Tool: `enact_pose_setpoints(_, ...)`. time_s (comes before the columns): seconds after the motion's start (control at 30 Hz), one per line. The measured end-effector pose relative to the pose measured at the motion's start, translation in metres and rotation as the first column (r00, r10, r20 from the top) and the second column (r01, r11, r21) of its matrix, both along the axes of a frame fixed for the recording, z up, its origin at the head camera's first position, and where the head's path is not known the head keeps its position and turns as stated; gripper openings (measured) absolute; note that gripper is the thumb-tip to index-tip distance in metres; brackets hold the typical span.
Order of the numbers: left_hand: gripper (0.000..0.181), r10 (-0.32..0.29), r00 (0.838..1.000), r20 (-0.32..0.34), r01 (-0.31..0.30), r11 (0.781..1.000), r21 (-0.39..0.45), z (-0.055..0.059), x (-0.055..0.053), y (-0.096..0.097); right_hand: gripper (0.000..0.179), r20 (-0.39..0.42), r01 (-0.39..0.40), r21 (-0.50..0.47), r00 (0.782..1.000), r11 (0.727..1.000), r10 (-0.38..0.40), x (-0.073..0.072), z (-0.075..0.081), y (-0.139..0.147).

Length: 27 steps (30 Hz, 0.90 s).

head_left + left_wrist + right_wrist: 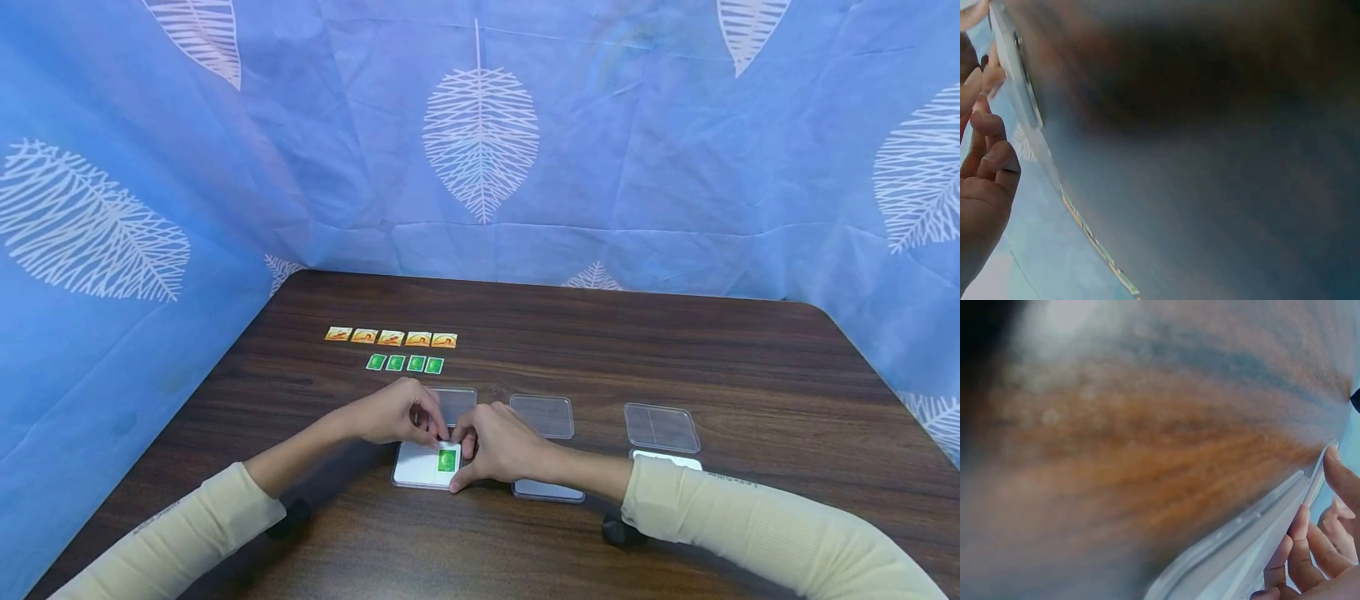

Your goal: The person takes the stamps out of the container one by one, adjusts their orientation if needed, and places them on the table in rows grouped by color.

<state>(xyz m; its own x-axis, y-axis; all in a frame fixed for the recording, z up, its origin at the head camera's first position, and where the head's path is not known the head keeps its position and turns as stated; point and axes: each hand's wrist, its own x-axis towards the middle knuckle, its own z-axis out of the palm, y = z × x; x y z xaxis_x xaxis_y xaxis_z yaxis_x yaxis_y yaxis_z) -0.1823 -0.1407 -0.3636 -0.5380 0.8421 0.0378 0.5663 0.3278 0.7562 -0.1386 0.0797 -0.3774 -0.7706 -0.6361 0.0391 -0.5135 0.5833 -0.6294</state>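
A shallow case [416, 468] with a white inside lies on the table in front of me. Over its right half is a small green stamp [447, 461] with a white border. My left hand [397, 412] comes from the left, its thumb and forefinger pinched together at the stamp's top edge. From the right, my right hand [502, 446] grips the case's right side, thumb at the near corner and bent fingers farther back. The right wrist view shows that thumb [1336, 465] on the case's rim. Fingertips of both hands meet closely above the stamp.
Several green stamps [405, 363] lie in a row behind my left hand, with a row of orange picture stamps [391, 337] farther back. Clear lids [542, 416] lie behind the cases. My right arm partly covers the middle case [548, 492] and the right case [667, 459].
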Motion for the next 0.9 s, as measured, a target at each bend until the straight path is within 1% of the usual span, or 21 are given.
enact_pose_setpoints(0.23, 0.007, 0.003, 1.000, 0.001, -0.003, 0.999, -0.039, -0.0018, 0.0067, 0.0072, 0.035, 0.001, -0.010, -0.008, 1.000, 1.000, 0.010, -0.0004, -0.0002, 0.0012)
enact_pose_setpoints(0.4, 0.008, -0.026, 1.000, 0.015, 0.026, 0.999, -0.042, -0.0037, 0.0080, 0.0087, 0.035, -0.003, -0.009, -0.001, 1.000, 1.000, 0.009, 0.0000, 0.0001, 0.0010)
enact_pose_setpoints(0.63, 0.014, -0.035, 0.999, -0.038, 0.032, 0.997, -0.074, -0.0054, 0.0086, 0.0093, 0.035, 0.000, -0.006, 0.002, 1.000, 1.000, 0.006, -0.0006, -0.0002, 0.0008)
enact_pose_setpoints(0.9, 0.017, -0.053, 0.997, -0.055, 0.048, 0.995, -0.091, -0.0063, 0.0074, 0.0113, 0.034, -0.003, -0.002, 0.005, 1.000, 1.000, 0.002, -0.0004, -0.0008, 0.0012)
